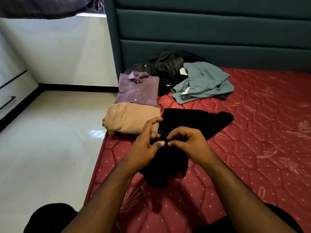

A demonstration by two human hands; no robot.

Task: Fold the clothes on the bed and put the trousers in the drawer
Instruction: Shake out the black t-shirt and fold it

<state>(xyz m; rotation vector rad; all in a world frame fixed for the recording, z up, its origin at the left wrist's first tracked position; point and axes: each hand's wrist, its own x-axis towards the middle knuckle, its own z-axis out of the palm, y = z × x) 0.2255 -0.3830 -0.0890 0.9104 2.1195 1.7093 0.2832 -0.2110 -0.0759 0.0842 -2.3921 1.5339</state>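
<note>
A black garment (190,121) lies on the red mattress (252,148), partly bunched toward me. My left hand (146,145) and my right hand (188,142) meet over its middle, and both pinch a fold of the black cloth between thumb and fingers. To the left lies a folded tan garment (133,118), with a folded purple shirt (138,89) just behind it. Unfolded grey-green trousers (202,83) and a dark heap of clothes (165,66) lie near the headboard.
A teal padded headboard (210,31) stands behind the bed. Glossy white floor (50,140) runs along the bed's left side. A white drawer unit with a dark handle (7,102) is at the far left edge.
</note>
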